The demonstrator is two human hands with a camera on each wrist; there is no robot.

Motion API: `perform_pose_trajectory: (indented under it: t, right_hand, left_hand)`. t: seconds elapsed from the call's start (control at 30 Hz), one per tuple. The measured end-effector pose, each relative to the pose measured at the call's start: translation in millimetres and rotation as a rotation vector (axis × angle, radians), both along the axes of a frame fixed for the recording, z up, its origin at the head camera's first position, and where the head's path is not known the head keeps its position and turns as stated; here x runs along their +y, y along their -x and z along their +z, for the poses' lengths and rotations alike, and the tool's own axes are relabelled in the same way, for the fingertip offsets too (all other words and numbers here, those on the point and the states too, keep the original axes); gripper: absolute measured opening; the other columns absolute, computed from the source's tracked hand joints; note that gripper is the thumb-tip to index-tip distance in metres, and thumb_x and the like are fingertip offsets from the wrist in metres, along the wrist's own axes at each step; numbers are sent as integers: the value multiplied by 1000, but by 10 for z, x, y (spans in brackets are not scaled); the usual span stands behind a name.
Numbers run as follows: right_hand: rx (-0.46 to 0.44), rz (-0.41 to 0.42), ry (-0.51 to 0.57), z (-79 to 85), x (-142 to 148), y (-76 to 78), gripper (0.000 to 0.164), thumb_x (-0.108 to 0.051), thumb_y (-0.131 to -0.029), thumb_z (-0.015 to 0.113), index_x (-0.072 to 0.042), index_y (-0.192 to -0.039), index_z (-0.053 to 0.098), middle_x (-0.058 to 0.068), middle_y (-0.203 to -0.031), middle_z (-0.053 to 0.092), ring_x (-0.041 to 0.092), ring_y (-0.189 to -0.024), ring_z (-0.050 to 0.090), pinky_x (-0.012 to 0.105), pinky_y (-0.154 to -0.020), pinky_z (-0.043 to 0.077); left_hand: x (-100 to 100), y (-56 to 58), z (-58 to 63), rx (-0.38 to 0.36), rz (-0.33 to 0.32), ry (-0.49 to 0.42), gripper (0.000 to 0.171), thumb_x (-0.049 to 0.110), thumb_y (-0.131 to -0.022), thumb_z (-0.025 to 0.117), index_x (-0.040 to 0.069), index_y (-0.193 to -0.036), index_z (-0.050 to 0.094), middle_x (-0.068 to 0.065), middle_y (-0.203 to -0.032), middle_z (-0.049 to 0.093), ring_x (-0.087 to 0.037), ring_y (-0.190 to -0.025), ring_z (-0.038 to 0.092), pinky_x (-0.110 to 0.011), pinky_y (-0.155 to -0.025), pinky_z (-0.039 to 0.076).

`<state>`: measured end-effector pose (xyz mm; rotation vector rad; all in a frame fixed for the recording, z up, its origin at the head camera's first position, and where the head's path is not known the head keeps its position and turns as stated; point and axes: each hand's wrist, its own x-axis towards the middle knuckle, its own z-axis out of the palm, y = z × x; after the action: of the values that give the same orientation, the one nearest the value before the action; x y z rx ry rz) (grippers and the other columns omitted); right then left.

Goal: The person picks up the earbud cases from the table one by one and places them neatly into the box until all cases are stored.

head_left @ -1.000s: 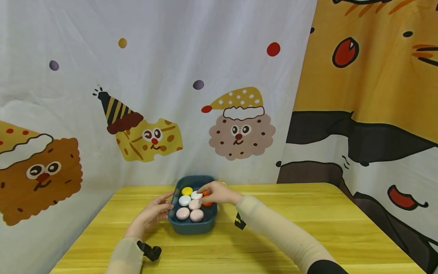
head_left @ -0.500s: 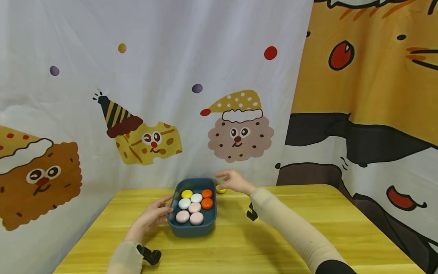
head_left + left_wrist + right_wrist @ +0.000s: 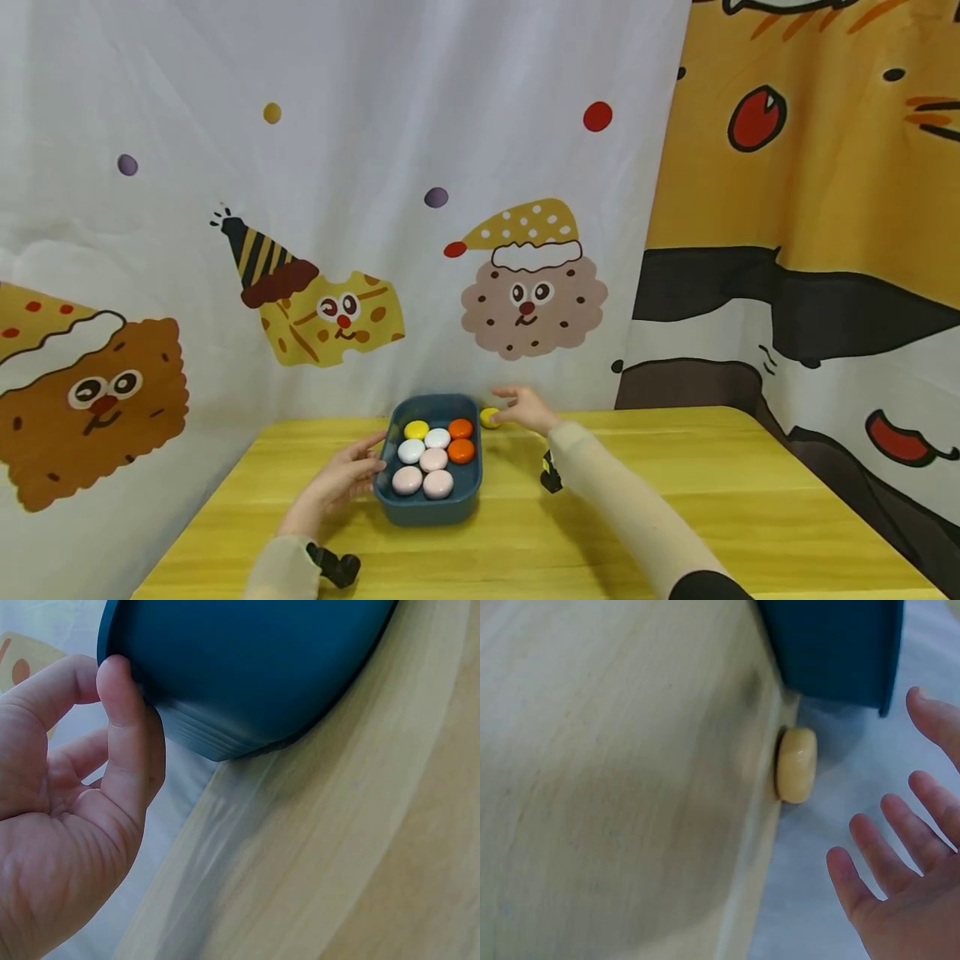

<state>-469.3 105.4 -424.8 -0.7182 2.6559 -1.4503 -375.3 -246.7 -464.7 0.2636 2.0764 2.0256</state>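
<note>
A dark blue plastic box stands on the table and holds several glossy, rounded discs: pink, white, orange and one yellow. My left hand grips the box's left side, thumb at the rim and fingers against the outer wall, as the left wrist view shows close up. Beyond the box's right side, another yellow disc lies at the table's far edge. My right hand is right beside it, fingers extended and spread apart, holding nothing.
The wooden table reaches back to a white curtain printed with cartoon figures. A patterned orange and black cloth hangs at the right. Black wrist mounts sit on both sleeves.
My right hand has left the discs inside the box and moved right, out to the yellow disc behind it. My left hand stays at the box, which has not visibly moved.
</note>
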Motion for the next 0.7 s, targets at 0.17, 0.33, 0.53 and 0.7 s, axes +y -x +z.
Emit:
perform_pose_trajectory:
  t: [0.17,0.33,0.53,0.7]
  right_hand:
    - [8,-33,-24,-150,-22,112,59,-12,-81,76,2,-134,55,20,-136,53,48,-120,47,50,-93,46]
    - [-29,-78,-43,-302,-53,250,61,-7,-78,78,3,-133,56,21,-135,53,44,-120,50,50,-95,46]
    - [-19,-94,-77,-343,-117,295,60,-8,-76,79,4,-130,57,22,-131,56,40,-118,52,48,-94,46]
    - [-38,-83,-56,-365,-140,358,58,-8,-75,80,5,-127,60,21,-127,59,38,-117,53,47,-96,45]
  left_hand:
    - [14,1,-32,-5,25,-2,66,4,-94,56,4,-153,26,-22,-117,49,-15,-77,59,-23,-62,51]
    - [15,5,-51,4,4,-5,66,3,-94,55,2,-153,24,-24,-119,49,-15,-78,59,-23,-62,51]
    - [-10,0,-52,2,0,-24,66,1,-94,54,1,-153,23,-25,-121,48,-13,-76,59,-22,-60,51]
    - [1,9,-39,-7,-3,-38,67,2,-94,55,3,-153,24,-27,-124,48,-13,-74,59,-22,-61,51]
